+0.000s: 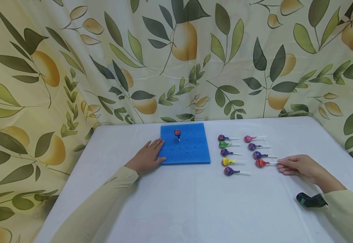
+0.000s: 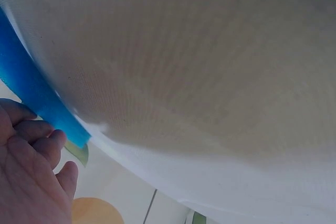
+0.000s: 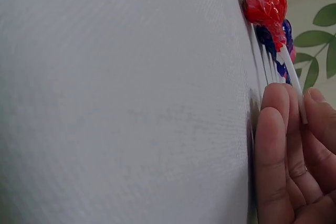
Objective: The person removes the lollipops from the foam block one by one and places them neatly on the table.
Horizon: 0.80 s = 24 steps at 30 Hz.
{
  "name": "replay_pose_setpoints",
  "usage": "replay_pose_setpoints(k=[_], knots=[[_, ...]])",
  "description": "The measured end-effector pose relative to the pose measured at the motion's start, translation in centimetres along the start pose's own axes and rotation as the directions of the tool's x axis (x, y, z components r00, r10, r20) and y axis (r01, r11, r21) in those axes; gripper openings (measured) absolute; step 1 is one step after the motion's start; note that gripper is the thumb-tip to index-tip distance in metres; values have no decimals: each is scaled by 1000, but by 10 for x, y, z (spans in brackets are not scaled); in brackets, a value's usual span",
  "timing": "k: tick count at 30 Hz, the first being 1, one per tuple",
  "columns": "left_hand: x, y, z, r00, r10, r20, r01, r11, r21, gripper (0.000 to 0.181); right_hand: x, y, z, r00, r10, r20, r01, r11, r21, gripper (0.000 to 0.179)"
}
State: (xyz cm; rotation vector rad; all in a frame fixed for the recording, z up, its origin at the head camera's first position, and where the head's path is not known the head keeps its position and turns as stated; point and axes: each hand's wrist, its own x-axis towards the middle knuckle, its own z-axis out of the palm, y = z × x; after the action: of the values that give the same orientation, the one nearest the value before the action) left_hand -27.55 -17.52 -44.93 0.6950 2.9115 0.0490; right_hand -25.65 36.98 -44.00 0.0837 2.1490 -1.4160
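A blue foam board [image 1: 193, 157] with rows of small holes lies at the far middle of the table. One lollipop [image 1: 177, 133] with a dark, red-marked wrapper stands upright in it. My left hand [image 1: 147, 156] rests against the board's left edge, fingers extended; the left wrist view shows the fingers beside the blue edge [image 2: 39, 90]. At the right, my right hand [image 1: 300, 168] pinches the white stick of a red lollipop [image 1: 260, 163] between thumb and fingers. In the right wrist view its red wrapped head [image 3: 265, 3] points away from the hand, near the tabletop.
Two columns of lollipops lie right of the board, sticks pointing right, among them a green one [image 1: 224, 144], a yellow one [image 1: 227, 162] and a pink one [image 1: 249, 138]. A black device [image 1: 311, 200] sits at the right wrist. Behind the white table [image 1: 188, 202] hangs a leaf-patterned curtain [image 1: 176, 84].
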Motion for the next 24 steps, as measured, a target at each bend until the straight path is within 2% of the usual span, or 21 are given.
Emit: replay_pose_setpoints(k=[8, 12, 16, 24], knots=[[1, 1, 0, 1000, -4, -1, 4, 1000, -4, 76, 0, 0, -4, 998, -32, 53, 31, 999, 22, 31], [0, 1, -1, 1000, -7, -2, 7, 1000, -10, 76, -2, 0, -6, 996, -53, 77, 50, 998, 35, 29], [0, 1, 0, 1000, -9, -2, 9, 1000, -9, 76, -5, 0, -7, 997, -48, 66, 46, 999, 26, 30], [0, 1, 0, 1000, -8, 1, 8, 1000, -22, 76, -6, -2, -7, 999, -35, 12, 35, 999, -1, 19]])
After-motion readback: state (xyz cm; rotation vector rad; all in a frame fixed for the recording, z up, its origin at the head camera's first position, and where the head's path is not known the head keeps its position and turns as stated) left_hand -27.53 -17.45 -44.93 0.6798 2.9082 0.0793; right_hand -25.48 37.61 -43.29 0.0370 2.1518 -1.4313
